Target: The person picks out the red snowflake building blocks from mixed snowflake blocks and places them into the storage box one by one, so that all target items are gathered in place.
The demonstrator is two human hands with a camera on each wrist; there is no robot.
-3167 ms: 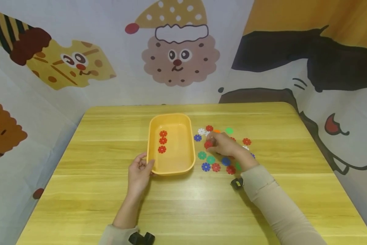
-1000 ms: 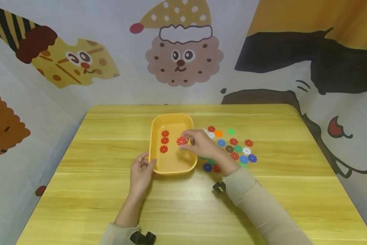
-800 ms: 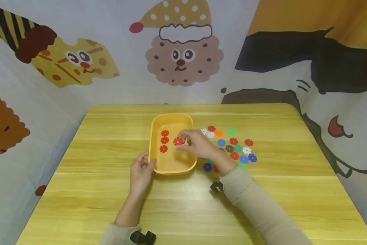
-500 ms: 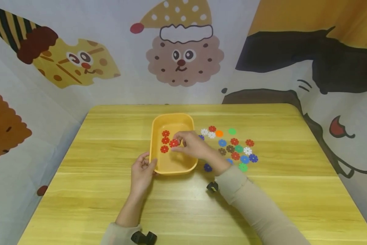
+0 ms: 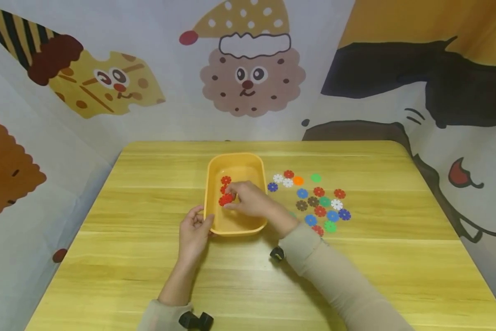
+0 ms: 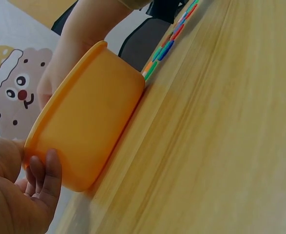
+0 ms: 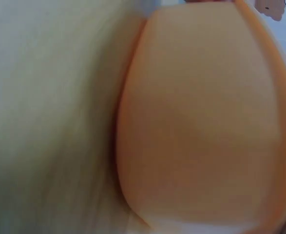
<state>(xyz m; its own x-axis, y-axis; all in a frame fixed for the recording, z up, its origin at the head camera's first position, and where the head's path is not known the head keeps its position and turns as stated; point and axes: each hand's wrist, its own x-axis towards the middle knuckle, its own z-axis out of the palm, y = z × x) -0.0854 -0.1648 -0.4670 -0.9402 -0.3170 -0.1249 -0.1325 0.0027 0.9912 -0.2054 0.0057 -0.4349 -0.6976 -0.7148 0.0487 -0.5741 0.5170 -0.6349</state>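
A yellow plastic tray (image 5: 212, 184) stands on the table. My left hand (image 5: 195, 233) grips its near left rim, thumb over the edge and fingers against the outer wall, as the left wrist view also shows. Inside the tray my right hand (image 5: 252, 200) pinches a red snowflake disc (image 5: 226, 200) between thumb and fingertips. That disc overlaps the nearest of the red discs in the tray; whether they touch I cannot tell. Another red disc (image 5: 226, 179) lies at the far end of this row, and the middle one is partly hidden by my fingers.
Several loose snowflake discs lie right of the tray, among them a white disc (image 5: 337, 204), an orange disc (image 5: 298, 180) and a dark blue disc (image 5: 344, 214). My right forearm crosses the tray's right rim. A cartoon-printed cloth (image 5: 169, 124) hangs behind the wooden table (image 5: 239, 285).
My right hand has carried a red disc from the loose pieces leftward into the tray, then down to the nearest red disc of the row. My left hand keeps its grip on the rim.
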